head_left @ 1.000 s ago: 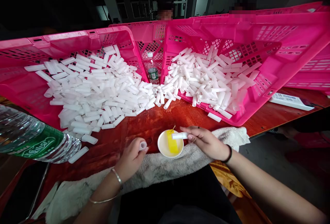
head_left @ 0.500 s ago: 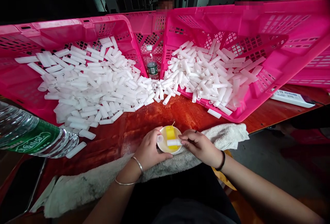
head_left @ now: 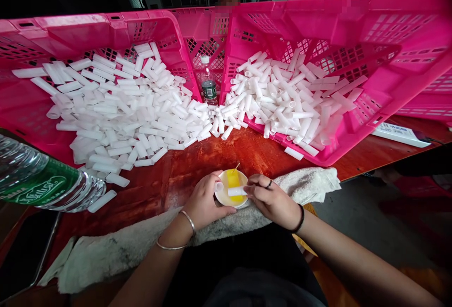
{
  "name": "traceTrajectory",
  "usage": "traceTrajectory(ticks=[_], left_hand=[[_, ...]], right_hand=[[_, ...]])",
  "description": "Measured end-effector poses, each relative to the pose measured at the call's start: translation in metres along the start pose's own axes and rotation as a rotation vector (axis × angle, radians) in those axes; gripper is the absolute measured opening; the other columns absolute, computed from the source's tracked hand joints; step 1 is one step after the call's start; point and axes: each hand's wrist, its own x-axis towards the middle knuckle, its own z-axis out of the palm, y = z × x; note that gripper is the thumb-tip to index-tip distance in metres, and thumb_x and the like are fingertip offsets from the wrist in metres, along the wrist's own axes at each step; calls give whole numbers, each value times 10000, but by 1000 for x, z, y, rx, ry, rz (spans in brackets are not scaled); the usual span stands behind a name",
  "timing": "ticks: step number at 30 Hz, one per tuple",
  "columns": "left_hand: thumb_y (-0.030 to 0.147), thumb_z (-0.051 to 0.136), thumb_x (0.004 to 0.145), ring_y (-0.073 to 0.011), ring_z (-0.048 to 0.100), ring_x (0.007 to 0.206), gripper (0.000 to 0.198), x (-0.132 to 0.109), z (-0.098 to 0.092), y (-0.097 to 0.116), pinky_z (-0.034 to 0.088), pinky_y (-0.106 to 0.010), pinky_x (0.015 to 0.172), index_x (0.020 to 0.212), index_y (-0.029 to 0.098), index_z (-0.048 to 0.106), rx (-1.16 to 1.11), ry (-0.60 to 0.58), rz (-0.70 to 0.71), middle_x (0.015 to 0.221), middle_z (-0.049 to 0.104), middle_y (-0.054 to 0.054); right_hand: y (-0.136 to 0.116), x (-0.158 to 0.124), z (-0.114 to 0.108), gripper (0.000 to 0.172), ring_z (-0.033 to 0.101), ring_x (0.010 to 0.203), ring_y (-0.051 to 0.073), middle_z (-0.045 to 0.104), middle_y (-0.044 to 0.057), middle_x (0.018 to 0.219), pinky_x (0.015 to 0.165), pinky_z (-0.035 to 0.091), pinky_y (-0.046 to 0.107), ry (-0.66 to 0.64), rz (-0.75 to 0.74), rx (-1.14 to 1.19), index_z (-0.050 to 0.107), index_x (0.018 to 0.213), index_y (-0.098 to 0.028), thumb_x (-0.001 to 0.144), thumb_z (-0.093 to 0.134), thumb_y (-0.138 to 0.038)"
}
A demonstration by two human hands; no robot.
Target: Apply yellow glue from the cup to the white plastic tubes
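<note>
A small white bowl (head_left: 221,199) holds a yellow block or sponge (head_left: 233,178) with a thin yellow stick poking up from it. My left hand (head_left: 205,198) is curled round the bowl's left side, thumb along its near rim. A short white plastic tube (head_left: 218,187) rests against those fingers, its open end facing right. Between the thumb and fingers of my right hand (head_left: 271,198) is another white tube (head_left: 236,191), held level above the bowl. Its left end lies over the yellow material; whether they touch I cannot tell.
Two tilted pink baskets (head_left: 353,149) spill heaps of white tubes (head_left: 141,114) onto the red-brown table (head_left: 183,170). A small bottle (head_left: 208,85) stands between them. A large water bottle (head_left: 52,180) and phone (head_left: 30,250) are left. A towel (head_left: 116,255) lines the front edge.
The view has shifted slightly. My right fingers have altered their grip a little on the tube, which stays above the bowl. My left hand keeps its place.
</note>
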Motion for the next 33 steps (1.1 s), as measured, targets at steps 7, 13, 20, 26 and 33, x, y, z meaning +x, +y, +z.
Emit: traceTrajectory(ticks=[7, 13, 20, 26, 33], left_hand=[[371, 832, 536, -314, 480, 1211, 849, 0, 0, 1, 393, -501, 1012, 1245, 203, 396, -17, 7, -1, 1298, 510, -146], [416, 829, 519, -345, 440, 1229, 752, 2, -7, 4, 373, -524, 1021, 1117, 180, 438, 60, -29, 35, 1307, 469, -174], [225, 377, 917, -215, 579, 942, 164, -5, -31, 21, 510, -375, 824, 1034, 154, 467, 259, 22, 172, 1005, 579, -111], [231, 426, 914, -252, 600, 824, 226, -12, -39, 45, 519, -414, 734, 1094, 136, 524, 539, 35, 329, 923, 642, -102], [252, 436, 915, -201, 631, 860, 221, -25, -37, 58, 528, -318, 748, 1086, 140, 519, 262, 38, 230, 957, 664, -84]], right_hand=[[-2, -3, 1, 205, 636, 745, 161, 641, 63, 898, 660, 551, 290, -28, 188, 102, 556, 1092, -173, 910, 512, -255], [11, -8, -2, 229, 601, 1007, 241, 638, 120, 1093, 847, 518, 400, -51, -314, -281, 619, 1053, -185, 886, 493, -93], [-14, 1, -1, 200, 645, 817, 164, 666, 59, 949, 690, 547, 273, 218, 134, 364, 581, 1056, -223, 859, 596, -200], [-43, 12, -19, 145, 581, 700, 135, 642, 39, 839, 642, 477, 248, 7, 341, 401, 620, 973, -181, 869, 585, -275], [-60, 28, -43, 226, 447, 604, 102, 500, -17, 674, 562, 379, 222, -188, 357, 343, 583, 824, -150, 914, 484, -333]])
